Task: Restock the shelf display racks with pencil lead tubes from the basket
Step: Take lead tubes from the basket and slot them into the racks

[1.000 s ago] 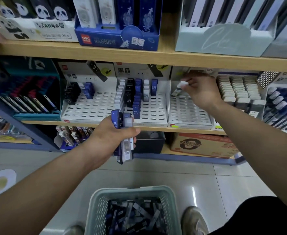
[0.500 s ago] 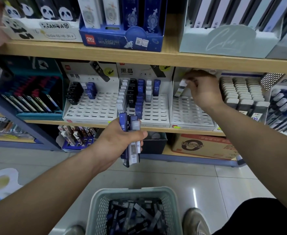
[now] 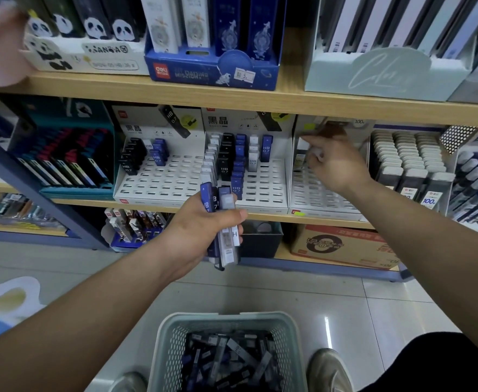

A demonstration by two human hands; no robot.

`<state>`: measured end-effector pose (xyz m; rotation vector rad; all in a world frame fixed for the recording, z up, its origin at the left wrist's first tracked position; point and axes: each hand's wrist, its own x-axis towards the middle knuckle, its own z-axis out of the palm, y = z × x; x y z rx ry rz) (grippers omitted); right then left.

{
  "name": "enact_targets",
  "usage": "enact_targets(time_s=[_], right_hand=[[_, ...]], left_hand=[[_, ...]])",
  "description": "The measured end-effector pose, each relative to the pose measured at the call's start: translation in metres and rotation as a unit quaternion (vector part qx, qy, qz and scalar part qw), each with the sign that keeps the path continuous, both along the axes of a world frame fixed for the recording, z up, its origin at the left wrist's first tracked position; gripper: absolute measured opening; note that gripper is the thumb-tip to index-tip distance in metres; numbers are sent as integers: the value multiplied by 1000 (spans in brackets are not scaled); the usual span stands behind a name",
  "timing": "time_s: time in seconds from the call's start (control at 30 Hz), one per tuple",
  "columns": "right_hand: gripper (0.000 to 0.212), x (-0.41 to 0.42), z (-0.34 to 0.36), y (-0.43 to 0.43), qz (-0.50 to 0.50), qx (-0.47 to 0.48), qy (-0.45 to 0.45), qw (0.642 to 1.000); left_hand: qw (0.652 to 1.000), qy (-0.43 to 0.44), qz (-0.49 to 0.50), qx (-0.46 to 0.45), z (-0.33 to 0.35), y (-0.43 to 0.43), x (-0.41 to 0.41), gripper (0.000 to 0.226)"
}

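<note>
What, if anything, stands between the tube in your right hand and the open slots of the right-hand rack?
Nothing visible does. The right hand pinches the tube just over the upper rows of the rack, whose slots lie open, though blur hides fine detail there.

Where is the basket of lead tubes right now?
The basket sits bottom centre of the head view on the tiled floor, between the person's shoes and below the left hand gripping a bunch of tubes.

Pale glossy floor tiles [image 3: 260, 290] are spread across the lower frame — a light streak [image 3: 327, 329] is mirrored at lower right. Wooden shelf boards [image 3: 175, 91] are run across the upper half, a blue strut [image 3: 48, 210] slanted at left.
</note>
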<state>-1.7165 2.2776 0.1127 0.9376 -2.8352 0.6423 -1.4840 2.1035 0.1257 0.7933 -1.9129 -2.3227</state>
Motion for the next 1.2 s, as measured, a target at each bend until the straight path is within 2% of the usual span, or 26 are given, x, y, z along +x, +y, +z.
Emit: enact_targets(time_s=[0.07,0.13,0.2,0.27,0.33,0.4,0.53,0.7,0.83,1.03,1.1,1.2], right_hand=[[52,24,11,0,-13,30,22,999],[39,55,27,-2,10,-36,-11,999],[10,98,46,-9,42,-126,-152,979],[4,140,55,-17,65,-167,-297,938],[13,174,61,-23,56,-194,-401,894],[27,196,62,-27,38,-227,-449,863],[30,218,63,-30,27,-254,-387,886],[13,224,66,-37,22,-315,-396,862],[7,227,63,-46,15,-311,-395,864],[8,222,61,-53,-5,-332,-471,817],[9,217,61,-53,-7,-342,-474,811],[9,209,59,-51,-6,-373,-465,803]], left_hand=[[1000,13,13,19,6,0,1,13],[998,23,32,51,11,-1,3,12],[994,32,58,84,15,-3,6,19],[991,41,76,104,19,-3,10,25],[988,53,82,120,24,0,17,20],[986,61,79,136,29,3,24,12],[981,82,74,161,38,6,38,8],[980,86,76,164,47,-2,51,25],[983,75,83,149,47,-9,55,25],[994,29,66,85,44,-23,56,40],[995,26,55,77,41,-26,55,46],[996,30,52,71,37,-29,54,30]])
